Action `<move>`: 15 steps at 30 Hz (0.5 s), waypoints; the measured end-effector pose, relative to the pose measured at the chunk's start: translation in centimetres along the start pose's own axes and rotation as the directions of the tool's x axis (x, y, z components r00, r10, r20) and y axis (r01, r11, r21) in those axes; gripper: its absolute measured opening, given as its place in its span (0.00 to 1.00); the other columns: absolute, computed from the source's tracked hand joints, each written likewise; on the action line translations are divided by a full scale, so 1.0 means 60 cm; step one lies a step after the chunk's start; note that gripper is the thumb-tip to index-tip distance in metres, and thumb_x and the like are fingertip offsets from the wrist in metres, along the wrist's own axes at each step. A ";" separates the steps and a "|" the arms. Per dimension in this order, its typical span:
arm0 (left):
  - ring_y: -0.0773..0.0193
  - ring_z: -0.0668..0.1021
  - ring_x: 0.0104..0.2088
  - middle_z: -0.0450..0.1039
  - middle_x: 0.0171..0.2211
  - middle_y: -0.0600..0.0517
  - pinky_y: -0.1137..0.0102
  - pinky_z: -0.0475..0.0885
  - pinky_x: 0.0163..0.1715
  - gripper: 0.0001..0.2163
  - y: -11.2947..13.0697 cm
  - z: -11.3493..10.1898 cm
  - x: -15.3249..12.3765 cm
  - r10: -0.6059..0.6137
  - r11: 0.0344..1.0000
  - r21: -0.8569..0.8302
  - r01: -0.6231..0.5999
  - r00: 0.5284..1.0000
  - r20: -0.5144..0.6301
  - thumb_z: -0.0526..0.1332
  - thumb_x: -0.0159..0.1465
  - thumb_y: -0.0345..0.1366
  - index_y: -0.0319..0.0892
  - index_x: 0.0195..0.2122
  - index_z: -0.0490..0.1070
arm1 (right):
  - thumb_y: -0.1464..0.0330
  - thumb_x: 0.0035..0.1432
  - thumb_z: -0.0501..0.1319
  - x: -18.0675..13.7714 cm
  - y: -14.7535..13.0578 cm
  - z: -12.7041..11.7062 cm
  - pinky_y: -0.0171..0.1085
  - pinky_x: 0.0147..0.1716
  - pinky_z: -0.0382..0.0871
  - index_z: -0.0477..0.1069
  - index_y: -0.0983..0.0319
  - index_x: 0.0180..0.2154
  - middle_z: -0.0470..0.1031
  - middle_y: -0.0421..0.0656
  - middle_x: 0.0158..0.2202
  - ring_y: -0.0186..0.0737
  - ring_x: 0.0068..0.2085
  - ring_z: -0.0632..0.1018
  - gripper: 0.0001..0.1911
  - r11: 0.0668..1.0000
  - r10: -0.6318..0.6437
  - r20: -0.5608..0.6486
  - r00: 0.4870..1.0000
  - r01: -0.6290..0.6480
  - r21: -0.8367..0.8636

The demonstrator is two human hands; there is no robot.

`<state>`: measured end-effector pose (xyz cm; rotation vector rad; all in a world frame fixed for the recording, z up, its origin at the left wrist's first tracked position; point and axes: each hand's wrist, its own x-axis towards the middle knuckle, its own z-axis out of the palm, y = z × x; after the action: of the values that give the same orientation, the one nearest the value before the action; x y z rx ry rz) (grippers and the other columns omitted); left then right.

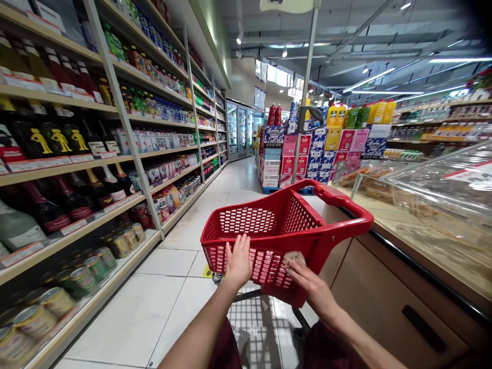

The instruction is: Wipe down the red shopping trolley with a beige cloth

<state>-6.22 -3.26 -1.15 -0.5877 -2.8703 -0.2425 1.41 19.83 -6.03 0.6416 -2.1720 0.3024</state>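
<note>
Two hands met one red trolley basket (pixel 246 221), which stood in the aisle between the bottle shelves (pixel 77 169) and a glass display case (pixel 434 195). Your left hand (pixel 237 264) lay flat, fingers apart, on its near wall. Your right hand (pixel 307 283) pressed a beige cloth (pixel 294 258), fingers closed on it, against that same wall.

left hand (pixel 238 264): flat on basket (pixel 269 225) wall
right hand (pixel 311 284): presses cloth (pixel 294 259) to basket
shelves (pixel 77 154): bottles, cans
</note>
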 end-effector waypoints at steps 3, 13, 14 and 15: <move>0.57 0.44 0.62 0.40 0.63 0.46 0.48 0.41 0.58 0.33 -0.016 -0.001 0.001 -0.139 0.990 0.019 0.139 0.990 -0.001 0.50 0.51 0.27 0.35 0.61 0.44 | 0.78 0.58 0.47 0.049 0.000 -0.018 0.48 0.58 0.56 0.61 0.59 0.54 0.62 0.43 0.56 0.42 0.59 0.59 0.23 0.999 0.030 -0.117 0.993 -0.027 0.029; 0.58 0.43 0.62 0.41 0.63 0.47 0.49 0.40 0.58 0.35 -0.059 0.002 -0.013 -0.097 0.994 0.047 0.098 0.995 -0.019 0.50 0.49 0.27 0.35 0.61 0.44 | 0.75 0.58 0.48 0.055 -0.059 0.054 0.40 0.53 0.65 0.65 0.58 0.51 0.68 0.43 0.51 0.39 0.57 0.63 0.20 0.994 -0.091 -0.041 0.995 0.093 0.057; 0.58 0.43 0.62 0.40 0.63 0.46 0.49 0.40 0.58 0.35 -0.064 0.003 -0.015 -0.129 0.990 0.046 0.130 0.991 -0.033 0.50 0.49 0.27 0.34 0.61 0.44 | 0.76 0.58 0.48 0.072 -0.064 0.052 0.43 0.55 0.62 0.63 0.58 0.52 0.66 0.43 0.53 0.41 0.58 0.60 0.21 0.995 -0.064 -0.056 0.996 0.068 0.074; 0.57 0.43 0.62 0.40 0.63 0.46 0.48 0.40 0.58 0.35 -0.068 0.004 -0.016 -0.155 0.987 0.046 0.157 0.987 -0.041 0.50 0.49 0.27 0.34 0.61 0.43 | 0.77 0.58 0.48 0.089 -0.066 0.052 0.46 0.56 0.59 0.62 0.59 0.53 0.64 0.43 0.55 0.41 0.59 0.58 0.22 0.995 -0.038 -0.072 0.997 0.044 0.085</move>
<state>-7.04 -7.30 -2.09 -0.3458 -2.8797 -0.2038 -1.29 13.37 -3.85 0.7123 -2.0852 0.3930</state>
